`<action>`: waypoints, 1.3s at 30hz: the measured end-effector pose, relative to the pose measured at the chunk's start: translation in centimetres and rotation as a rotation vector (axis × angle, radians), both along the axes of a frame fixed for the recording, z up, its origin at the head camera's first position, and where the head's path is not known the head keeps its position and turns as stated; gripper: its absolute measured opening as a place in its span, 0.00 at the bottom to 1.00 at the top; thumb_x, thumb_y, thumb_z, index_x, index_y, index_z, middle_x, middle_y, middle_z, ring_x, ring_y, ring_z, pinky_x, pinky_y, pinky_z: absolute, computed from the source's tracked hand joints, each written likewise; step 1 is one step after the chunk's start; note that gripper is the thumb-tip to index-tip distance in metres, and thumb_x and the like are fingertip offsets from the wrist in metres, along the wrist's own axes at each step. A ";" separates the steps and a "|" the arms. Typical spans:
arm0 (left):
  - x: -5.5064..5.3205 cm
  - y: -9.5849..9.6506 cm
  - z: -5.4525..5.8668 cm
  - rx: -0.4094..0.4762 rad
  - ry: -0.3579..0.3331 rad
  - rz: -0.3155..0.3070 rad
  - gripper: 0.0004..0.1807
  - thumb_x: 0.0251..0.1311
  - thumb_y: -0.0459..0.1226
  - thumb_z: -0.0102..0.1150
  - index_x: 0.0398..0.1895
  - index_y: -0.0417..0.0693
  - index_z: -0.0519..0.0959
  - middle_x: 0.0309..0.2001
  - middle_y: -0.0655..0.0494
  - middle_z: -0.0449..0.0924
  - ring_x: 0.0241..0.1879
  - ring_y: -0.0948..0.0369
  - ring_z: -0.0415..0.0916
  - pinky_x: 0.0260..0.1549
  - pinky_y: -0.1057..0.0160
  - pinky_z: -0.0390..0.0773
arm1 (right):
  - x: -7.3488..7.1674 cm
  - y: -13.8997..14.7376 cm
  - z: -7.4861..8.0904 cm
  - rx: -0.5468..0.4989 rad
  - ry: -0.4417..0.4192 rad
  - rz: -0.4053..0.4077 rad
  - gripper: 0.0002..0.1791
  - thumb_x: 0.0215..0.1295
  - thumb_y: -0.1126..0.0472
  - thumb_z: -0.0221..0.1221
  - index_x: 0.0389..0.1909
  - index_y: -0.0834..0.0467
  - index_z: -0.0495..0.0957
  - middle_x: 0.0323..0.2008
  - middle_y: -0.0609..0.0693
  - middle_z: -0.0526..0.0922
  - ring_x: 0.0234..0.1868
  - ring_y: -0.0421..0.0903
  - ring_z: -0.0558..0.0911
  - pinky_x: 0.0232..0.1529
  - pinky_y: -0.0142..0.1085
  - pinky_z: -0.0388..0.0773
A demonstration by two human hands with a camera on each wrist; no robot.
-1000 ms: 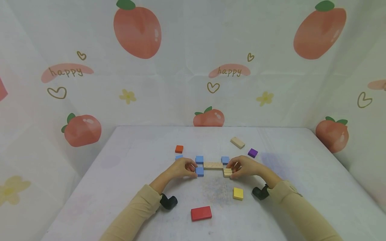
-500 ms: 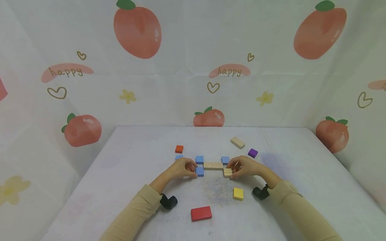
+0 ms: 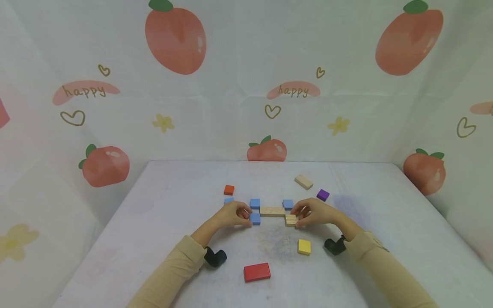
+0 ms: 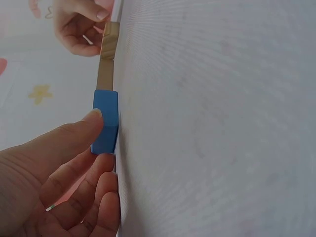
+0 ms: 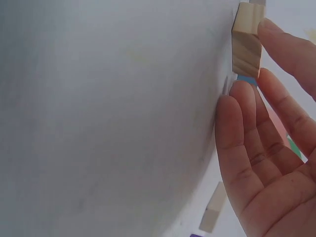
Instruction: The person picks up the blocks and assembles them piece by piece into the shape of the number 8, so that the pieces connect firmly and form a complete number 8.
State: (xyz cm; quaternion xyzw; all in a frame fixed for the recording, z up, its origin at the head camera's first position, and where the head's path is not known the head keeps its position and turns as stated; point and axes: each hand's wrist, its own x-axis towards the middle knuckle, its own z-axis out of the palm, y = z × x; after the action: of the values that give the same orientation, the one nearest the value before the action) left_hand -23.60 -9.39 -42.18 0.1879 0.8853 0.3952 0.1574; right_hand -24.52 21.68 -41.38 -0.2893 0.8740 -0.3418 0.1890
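Alignment seems to be the step in hand: small blocks squared up at both ends of a wooden bar (image 3: 272, 211) lying flat near the middle of the pale table (image 3: 173, 188). The left hand (image 3: 233, 214) holds the near blue block (image 3: 255, 219), thumb laid on its side, fingertip at its end, spread narrow. The right hand (image 3: 316, 210) is about as narrow at the small wooden block (image 3: 290, 220), thumb and forefinger by its edges, though whether they grip or merely touch I cannot tell. The next move probably calls for a gentle nudge inward, then a clean release without jogging the far left blue block (image 3: 255, 203) or the far right blue block (image 3: 288, 205). The wooden bar looks light and finely flecked, the small wooden block boldly striped with grain, the near blue block smooth and evenly coloured; whether their corners truly meet is hard to judge
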 end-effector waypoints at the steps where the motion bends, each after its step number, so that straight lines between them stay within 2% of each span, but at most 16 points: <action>1: 0.0 0.0 0.0 -0.002 0.000 0.003 0.18 0.47 0.37 0.70 0.42 0.42 0.80 0.30 0.55 0.80 0.30 0.65 0.72 0.32 0.71 0.72 | 0.0 0.1 0.1 -0.003 0.002 -0.002 0.17 0.53 0.58 0.66 0.44 0.60 0.79 0.40 0.54 0.81 0.35 0.39 0.77 0.40 0.28 0.76; 7: 0.0 0.0 0.0 -0.003 -0.001 0.003 0.18 0.47 0.36 0.70 0.42 0.42 0.80 0.30 0.55 0.80 0.30 0.64 0.72 0.32 0.70 0.72 | 0.4 0.8 0.5 -0.018 0.014 -0.015 0.18 0.53 0.60 0.66 0.43 0.63 0.78 0.40 0.56 0.81 0.35 0.38 0.78 0.40 0.26 0.76; 15: -0.1 -0.1 -0.1 0.000 0.006 -0.003 0.18 0.47 0.36 0.70 0.42 0.41 0.80 0.30 0.54 0.80 0.30 0.64 0.72 0.32 0.70 0.72 | 1.3 2.0 0.8 -0.031 -0.028 -0.020 0.17 0.53 0.60 0.66 0.42 0.65 0.78 0.39 0.59 0.81 0.34 0.37 0.77 0.39 0.26 0.76; 27: -0.1 -0.2 -0.2 -0.007 0.011 -0.002 0.18 0.47 0.36 0.69 0.43 0.41 0.80 0.31 0.53 0.81 0.30 0.65 0.72 0.32 0.71 0.73 | 3.0 2.6 0.7 -0.040 -0.118 0.059 0.16 0.52 0.57 0.67 0.39 0.62 0.78 0.32 0.52 0.80 0.30 0.35 0.76 0.38 0.28 0.76; 35: -0.1 -0.2 -0.2 0.005 0.019 -0.011 0.18 0.47 0.36 0.70 0.42 0.40 0.80 0.31 0.53 0.81 0.30 0.65 0.72 0.32 0.71 0.72 | 3.8 2.3 0.3 -0.080 -0.184 0.118 0.17 0.50 0.59 0.68 0.39 0.64 0.78 0.33 0.57 0.79 0.31 0.34 0.75 0.35 0.27 0.76; 39: -0.1 -0.1 -0.3 0.004 0.016 -0.008 0.18 0.48 0.36 0.69 0.43 0.41 0.80 0.31 0.53 0.81 0.30 0.65 0.72 0.32 0.71 0.73 | 4.1 2.1 0.1 -0.092 -0.200 0.134 0.17 0.50 0.59 0.68 0.39 0.64 0.78 0.32 0.56 0.78 0.32 0.35 0.74 0.34 0.26 0.74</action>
State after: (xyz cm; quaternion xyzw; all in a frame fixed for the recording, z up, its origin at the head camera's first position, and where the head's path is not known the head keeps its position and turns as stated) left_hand -23.69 -9.52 -42.48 0.1952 0.8849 0.3949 0.1515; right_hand -20.45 23.81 -41.26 -0.3198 0.8129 -0.3951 0.2843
